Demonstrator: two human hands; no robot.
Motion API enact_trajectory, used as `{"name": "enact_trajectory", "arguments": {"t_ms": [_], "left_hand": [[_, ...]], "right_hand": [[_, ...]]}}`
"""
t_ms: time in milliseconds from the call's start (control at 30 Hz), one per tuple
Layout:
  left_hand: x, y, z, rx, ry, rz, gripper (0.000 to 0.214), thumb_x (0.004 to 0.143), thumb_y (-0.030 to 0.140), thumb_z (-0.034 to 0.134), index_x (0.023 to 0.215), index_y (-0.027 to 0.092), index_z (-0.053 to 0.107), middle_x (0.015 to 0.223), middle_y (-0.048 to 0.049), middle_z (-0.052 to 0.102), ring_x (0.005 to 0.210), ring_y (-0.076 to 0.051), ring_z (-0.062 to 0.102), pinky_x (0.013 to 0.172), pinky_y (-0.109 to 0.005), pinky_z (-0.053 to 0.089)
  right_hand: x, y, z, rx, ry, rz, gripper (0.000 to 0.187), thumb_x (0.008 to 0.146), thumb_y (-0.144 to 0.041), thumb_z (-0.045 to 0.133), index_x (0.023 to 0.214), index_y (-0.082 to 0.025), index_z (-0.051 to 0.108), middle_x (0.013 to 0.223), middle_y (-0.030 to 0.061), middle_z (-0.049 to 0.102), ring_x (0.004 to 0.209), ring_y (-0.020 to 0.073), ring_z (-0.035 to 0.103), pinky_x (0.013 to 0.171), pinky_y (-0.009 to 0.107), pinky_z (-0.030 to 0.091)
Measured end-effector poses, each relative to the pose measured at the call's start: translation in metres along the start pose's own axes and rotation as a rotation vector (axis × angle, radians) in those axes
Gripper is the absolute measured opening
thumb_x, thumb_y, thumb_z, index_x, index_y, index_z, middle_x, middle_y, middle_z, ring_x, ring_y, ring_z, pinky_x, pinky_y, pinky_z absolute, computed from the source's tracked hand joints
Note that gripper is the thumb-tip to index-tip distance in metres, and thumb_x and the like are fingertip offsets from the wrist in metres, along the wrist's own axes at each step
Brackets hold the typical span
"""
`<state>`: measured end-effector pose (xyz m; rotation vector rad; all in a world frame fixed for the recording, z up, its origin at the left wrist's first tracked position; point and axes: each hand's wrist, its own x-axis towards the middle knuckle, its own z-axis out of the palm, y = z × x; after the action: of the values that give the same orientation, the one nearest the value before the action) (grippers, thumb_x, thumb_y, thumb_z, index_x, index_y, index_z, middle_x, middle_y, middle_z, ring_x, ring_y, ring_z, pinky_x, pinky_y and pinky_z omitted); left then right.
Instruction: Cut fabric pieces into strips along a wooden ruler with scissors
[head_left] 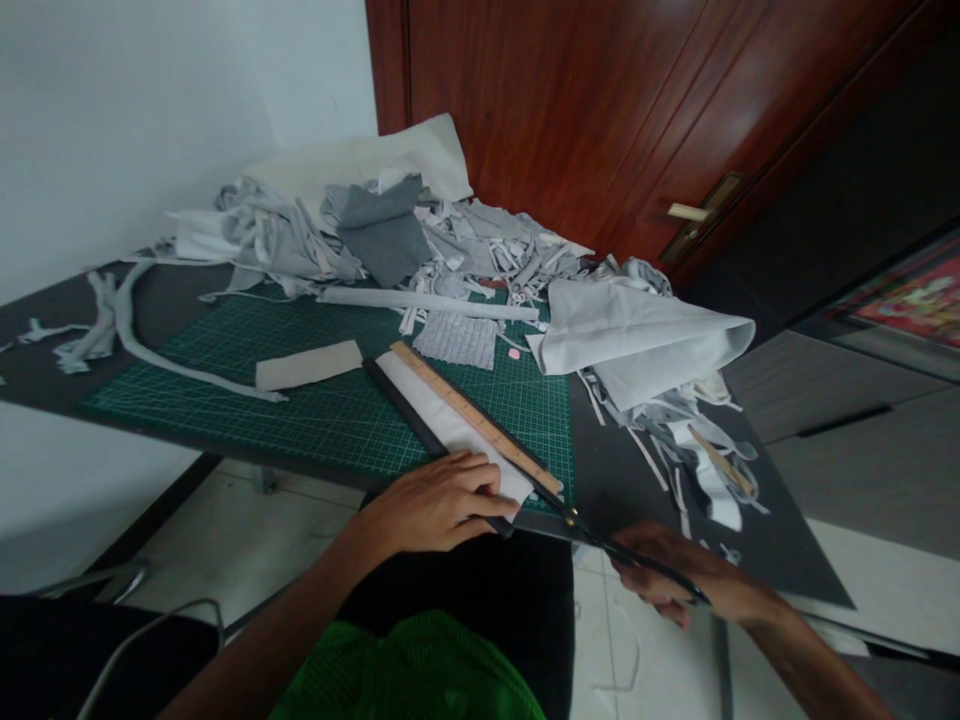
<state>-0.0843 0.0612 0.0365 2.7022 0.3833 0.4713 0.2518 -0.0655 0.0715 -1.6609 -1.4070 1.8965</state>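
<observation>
My right hand grips a pair of black scissors at the table's front edge. Their blades point up and left, beside the lower end of a wooden ruler. Under that ruler lies a strip of white cloth with dark edging along its left side. My left hand is closed over the near end of the strip, fingers curled on the cloth and edging. Whether the blades touch the cloth is hard to see.
A green cutting mat covers much of the dark table. Cream and ribbed grey cloth pieces lie on it. Heaps of grey scraps fill the back, against a wooden door. Folded pale cloth sits at right.
</observation>
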Motion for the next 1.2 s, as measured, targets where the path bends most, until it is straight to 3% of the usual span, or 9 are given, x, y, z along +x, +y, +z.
{"name": "enact_trajectory", "arguments": {"t_ms": [200,467,667,867,1067,1200], "left_hand": [[0.0,-0.001,0.0,-0.004,-0.022,0.007,0.029,0.095,0.025,0.071,0.123,0.029,0.072,0.101,-0.001,0.063,0.101,-0.019,0.059,0.098,-0.033,0.042],[-0.002,-0.002,0.003,-0.006,-0.003,0.006,0.031,0.095,0.024,0.071,0.125,0.03,0.071,0.102,-0.0016,0.063,0.1,-0.02,0.059,0.098,-0.034,0.042],[-0.002,-0.001,0.003,0.02,-0.024,-0.003,0.033,0.095,0.024,0.071,0.127,0.03,0.07,0.103,-0.0016,0.064,0.105,-0.021,0.058,0.104,-0.036,0.04],[-0.002,0.001,-0.001,0.001,-0.048,0.001,0.029,0.094,0.024,0.072,0.122,0.03,0.071,0.1,-0.0002,0.063,0.101,-0.02,0.058,0.095,-0.033,0.042],[-0.001,0.0,-0.001,-0.011,-0.031,0.006,0.029,0.094,0.023,0.072,0.122,0.029,0.072,0.099,-0.0002,0.062,0.098,-0.019,0.058,0.096,-0.033,0.042],[-0.001,0.0,0.0,-0.012,-0.024,0.004,0.03,0.095,0.022,0.071,0.124,0.029,0.071,0.1,-0.0009,0.063,0.101,-0.02,0.058,0.098,-0.033,0.041]], "right_hand": [[0.004,0.003,0.003,0.018,-0.088,-0.038,0.059,0.082,-0.072,0.071,0.074,-0.019,0.047,0.06,-0.0074,0.043,0.043,0.0034,0.038,0.039,0.016,0.033],[0.002,0.002,0.011,0.018,-0.06,-0.077,0.061,0.084,-0.073,0.068,0.071,-0.018,0.048,0.059,-0.006,0.044,0.042,0.003,0.039,0.04,0.016,0.032],[0.004,0.015,0.014,0.039,-0.036,-0.086,0.057,0.086,-0.072,0.068,0.077,-0.018,0.051,0.059,-0.0072,0.044,0.041,0.0029,0.038,0.039,0.016,0.031],[0.003,0.026,0.015,0.04,0.021,-0.037,0.06,0.083,-0.076,0.068,0.091,-0.018,0.053,0.065,-0.0073,0.046,0.044,0.005,0.041,0.041,0.018,0.037],[0.003,0.025,0.011,-0.011,0.021,-0.025,0.057,0.086,-0.072,0.068,0.086,-0.018,0.05,0.064,-0.0076,0.045,0.044,0.0038,0.041,0.042,0.017,0.035],[0.006,0.026,0.006,-0.015,-0.055,-0.063,0.057,0.087,-0.071,0.067,0.073,-0.019,0.046,0.059,-0.0072,0.044,0.042,0.0036,0.041,0.039,0.016,0.033]]}}
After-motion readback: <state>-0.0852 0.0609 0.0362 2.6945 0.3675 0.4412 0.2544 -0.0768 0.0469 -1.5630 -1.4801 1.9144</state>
